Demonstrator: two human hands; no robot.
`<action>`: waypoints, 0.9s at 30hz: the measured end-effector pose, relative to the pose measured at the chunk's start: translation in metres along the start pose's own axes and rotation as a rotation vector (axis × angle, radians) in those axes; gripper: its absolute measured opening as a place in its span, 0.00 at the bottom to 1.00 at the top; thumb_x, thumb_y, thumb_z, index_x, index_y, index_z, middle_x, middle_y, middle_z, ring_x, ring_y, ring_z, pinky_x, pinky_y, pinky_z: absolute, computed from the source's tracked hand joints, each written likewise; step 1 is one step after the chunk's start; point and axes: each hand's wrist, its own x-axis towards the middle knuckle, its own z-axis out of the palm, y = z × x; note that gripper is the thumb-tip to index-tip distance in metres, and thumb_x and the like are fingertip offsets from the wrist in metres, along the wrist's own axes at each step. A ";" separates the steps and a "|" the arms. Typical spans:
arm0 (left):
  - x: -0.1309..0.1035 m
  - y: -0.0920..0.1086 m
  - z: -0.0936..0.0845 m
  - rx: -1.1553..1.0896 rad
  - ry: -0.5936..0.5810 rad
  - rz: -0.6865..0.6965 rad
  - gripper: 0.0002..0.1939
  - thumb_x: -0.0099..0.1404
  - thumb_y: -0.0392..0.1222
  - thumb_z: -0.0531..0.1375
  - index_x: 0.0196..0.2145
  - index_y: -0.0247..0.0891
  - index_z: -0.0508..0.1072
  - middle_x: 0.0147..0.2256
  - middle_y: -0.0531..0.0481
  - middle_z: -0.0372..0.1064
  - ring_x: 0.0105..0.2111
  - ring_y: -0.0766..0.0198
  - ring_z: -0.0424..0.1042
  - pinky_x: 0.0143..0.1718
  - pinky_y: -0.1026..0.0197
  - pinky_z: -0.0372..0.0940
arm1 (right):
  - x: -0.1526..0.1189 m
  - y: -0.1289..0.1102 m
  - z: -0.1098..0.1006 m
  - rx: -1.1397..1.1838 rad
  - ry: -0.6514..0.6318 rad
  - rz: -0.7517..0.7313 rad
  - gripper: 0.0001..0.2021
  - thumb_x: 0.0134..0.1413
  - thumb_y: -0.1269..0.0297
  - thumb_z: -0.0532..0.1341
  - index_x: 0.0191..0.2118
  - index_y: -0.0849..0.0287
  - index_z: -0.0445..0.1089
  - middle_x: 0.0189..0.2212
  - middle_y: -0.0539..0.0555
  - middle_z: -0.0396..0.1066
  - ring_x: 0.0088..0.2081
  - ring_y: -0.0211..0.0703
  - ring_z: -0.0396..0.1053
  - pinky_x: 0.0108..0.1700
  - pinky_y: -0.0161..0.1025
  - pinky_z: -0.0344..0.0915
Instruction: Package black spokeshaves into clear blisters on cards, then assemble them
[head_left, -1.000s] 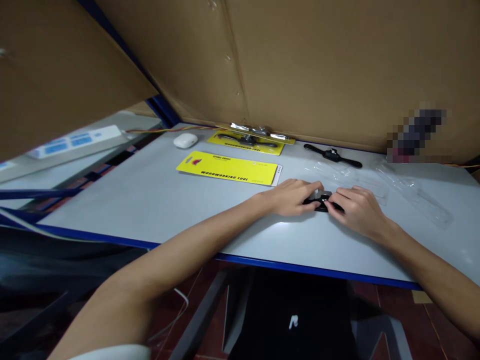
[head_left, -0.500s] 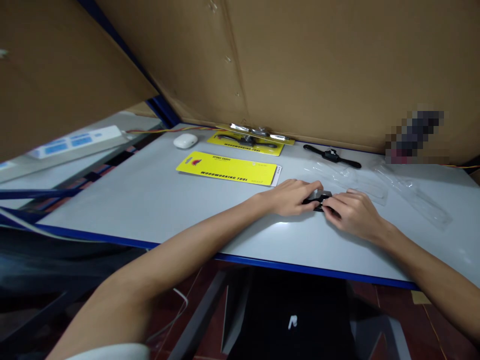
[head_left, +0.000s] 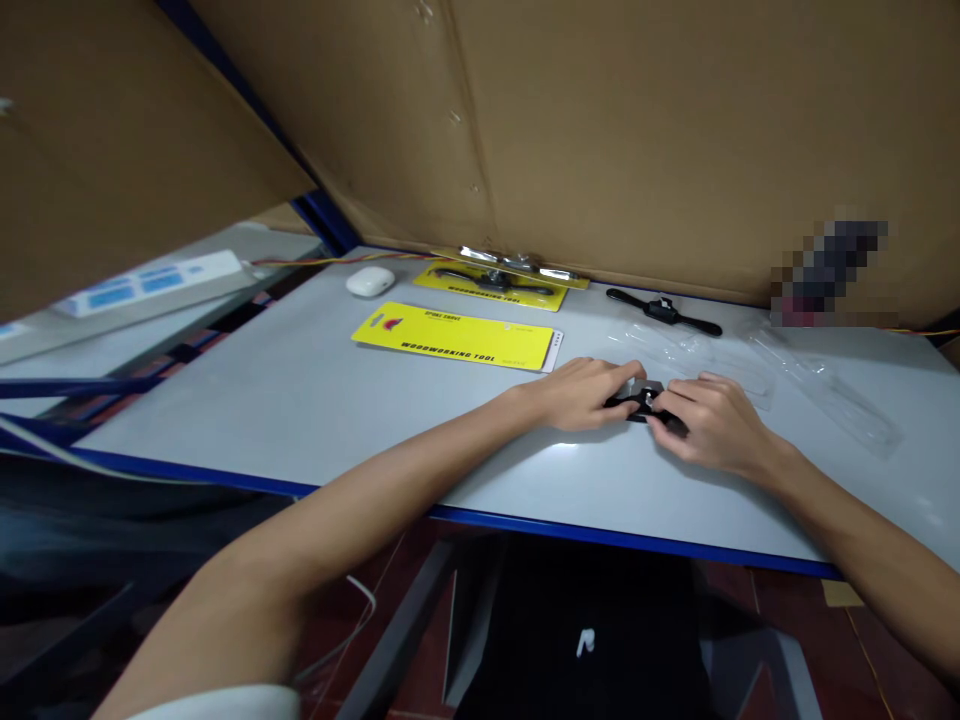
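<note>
Far out at ten o'clock from the held spokeshave (head_left: 646, 397), with twelve pointing away from the person, a power strip (head_left: 161, 284) is laid on a separate surface beyond the table (head_left: 247, 400). Also near ten, a rounded white case (head_left: 370, 282) is set towards the table's back left, probably to be kept out of the way.

Closer in at ten, a yellow card (head_left: 454, 337) is laid flat, its print turned readable. Behind it at eleven, a packaged spokeshave (head_left: 495, 284) is set by the cardboard wall (head_left: 600, 130), perhaps stored there so that the front is left for handling.

At nine, the left end of the held spokeshave is grasped between thumb and fingers by the left hand (head_left: 589, 393); the forearm is laid low across the table, seemingly so that the tool is steadied. The tool itself is kept low at the table's near middle, between both hands. At twelve, a loose spokeshave (head_left: 664, 311) is laid slantwise.

At three, the tool's right part is grasped by the curled right hand (head_left: 709, 420), apparently for finer work by its small bright fitting; whether that fitting is pinched cannot be told. Between one and three, clear plastic shells (head_left: 829, 395) are left lying, apparently set aside.
</note>
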 end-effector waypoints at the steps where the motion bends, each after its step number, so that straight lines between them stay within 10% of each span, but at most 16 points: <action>1: 0.000 0.000 0.000 0.000 0.001 0.002 0.17 0.73 0.51 0.50 0.51 0.39 0.66 0.32 0.48 0.73 0.32 0.55 0.72 0.32 0.57 0.56 | -0.001 -0.001 0.000 0.015 -0.011 -0.010 0.10 0.62 0.68 0.59 0.32 0.59 0.77 0.26 0.52 0.75 0.26 0.40 0.68 0.35 0.42 0.56; 13: 0.000 -0.001 0.001 -0.005 0.006 0.013 0.17 0.73 0.51 0.50 0.51 0.38 0.66 0.32 0.48 0.74 0.32 0.55 0.72 0.33 0.57 0.58 | 0.000 0.001 -0.002 -0.023 -0.034 -0.032 0.16 0.64 0.71 0.56 0.49 0.59 0.80 0.27 0.52 0.76 0.27 0.41 0.69 0.34 0.42 0.57; 27: 0.000 0.001 -0.001 0.004 -0.011 -0.002 0.17 0.73 0.50 0.50 0.53 0.38 0.66 0.33 0.48 0.74 0.33 0.55 0.73 0.33 0.57 0.58 | -0.001 0.000 -0.003 0.043 -0.073 -0.017 0.13 0.64 0.68 0.56 0.36 0.59 0.79 0.28 0.52 0.76 0.26 0.41 0.67 0.36 0.43 0.58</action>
